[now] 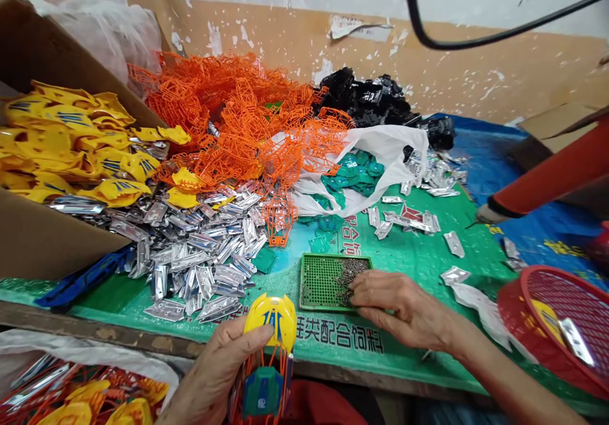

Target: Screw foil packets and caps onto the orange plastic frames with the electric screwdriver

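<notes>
My left hand (214,368) grips a toy car body near the table's front edge, thumb on top. The body has a yellow plastic shell (280,317) with blue stripes, an orange cage frame and a green plate (261,392). My right hand (392,301) reaches to the right side of a shallow green tray (316,255). Its fingers are drawn together at a heap of small dark screws (349,273); their tips are partly hidden, and whatever they pinch cannot be made out.
Silver plates (200,260), orange frames (228,108) and yellow shells (61,133) are piled left and behind. Green parts (356,174) lie on white plastic; black parts (366,101) sit behind. A red-orange power screwdriver (552,171) and red basket (518,317) are at right.
</notes>
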`<state>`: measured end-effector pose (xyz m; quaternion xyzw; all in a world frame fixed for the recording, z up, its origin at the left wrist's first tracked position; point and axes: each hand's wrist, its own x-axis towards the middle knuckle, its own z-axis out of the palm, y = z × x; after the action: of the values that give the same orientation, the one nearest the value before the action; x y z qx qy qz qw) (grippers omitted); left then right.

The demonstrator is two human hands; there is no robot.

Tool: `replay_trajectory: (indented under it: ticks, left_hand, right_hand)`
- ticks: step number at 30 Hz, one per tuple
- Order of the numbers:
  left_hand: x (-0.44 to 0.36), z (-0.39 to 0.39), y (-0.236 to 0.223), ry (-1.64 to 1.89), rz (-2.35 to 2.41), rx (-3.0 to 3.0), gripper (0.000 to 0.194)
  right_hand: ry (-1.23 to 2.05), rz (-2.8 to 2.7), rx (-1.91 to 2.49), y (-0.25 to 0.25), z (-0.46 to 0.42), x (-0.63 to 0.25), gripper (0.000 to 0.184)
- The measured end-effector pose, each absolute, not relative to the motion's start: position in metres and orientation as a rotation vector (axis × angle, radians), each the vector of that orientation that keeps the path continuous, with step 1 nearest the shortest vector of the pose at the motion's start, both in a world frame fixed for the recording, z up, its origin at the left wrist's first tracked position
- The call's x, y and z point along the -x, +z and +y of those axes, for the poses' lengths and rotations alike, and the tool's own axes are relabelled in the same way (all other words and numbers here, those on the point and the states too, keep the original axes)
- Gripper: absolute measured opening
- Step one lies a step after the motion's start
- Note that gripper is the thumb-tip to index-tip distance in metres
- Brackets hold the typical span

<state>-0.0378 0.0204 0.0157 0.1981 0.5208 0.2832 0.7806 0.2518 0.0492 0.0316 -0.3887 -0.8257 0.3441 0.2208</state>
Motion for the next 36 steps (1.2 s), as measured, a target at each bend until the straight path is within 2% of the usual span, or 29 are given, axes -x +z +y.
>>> replay_trajectory:
  ticks: [4, 8, 12, 15, 18, 22, 26, 30, 33, 36]
  left_hand:
    - [0.035, 0.021, 0.017, 0.604, 1.165, -0.415, 0.039]
    - [0.032, 0.020, 0.018, 0.598, 1.138, -0.437, 0.038]
    - [0.034, 0.018, 0.016, 0.609, 1.143, -0.427, 0.038]
    - [0.035, 0.018, 0.015, 0.612, 1.129, -0.421, 0.037]
    - [0.037, 0.017, 0.014, 0.620, 1.099, -0.439, 0.034]
    - [0.038, 0.016, 0.011, 0.609, 1.073, -0.434, 0.032]
    - [0.037, 0.016, 0.008, 0.616, 1.079, -0.434, 0.033]
    - [0.036, 0.016, 0.009, 0.628, 1.111, -0.432, 0.036]
    - [0.037, 0.015, 0.009, 0.649, 1.116, -0.416, 0.037]
    - [0.037, 0.014, 0.009, 0.652, 1.099, -0.405, 0.036]
  right_hand:
    - [1.141, -1.889, 1.230, 0.023, 0.056, -0.243, 0.020]
    - [1.471, -1.461, 1.335, 0.009, 0.078, -0.219, 0.032]
    - [1.624, -1.532, 1.273, 0.004, 0.095, -0.212, 0.042]
    - [1.746, -1.656, 1.237, 0.012, 0.093, -0.221, 0.041]
    - [1.769, -1.780, 1.247, 0.024, 0.088, -0.233, 0.032]
    - [1.697, -1.774, 1.285, 0.032, 0.084, -0.243, 0.030]
    - [1.620, -1.577, 1.284, 0.022, 0.086, -0.234, 0.041]
    - [1.759, -1.496, 1.222, 0.010, 0.087, -0.216, 0.051]
    - [1.876, -1.539, 1.208, 0.014, 0.086, -0.215, 0.053]
    - [1.877, -1.618, 1.248, 0.024, 0.085, -0.225, 0.047]
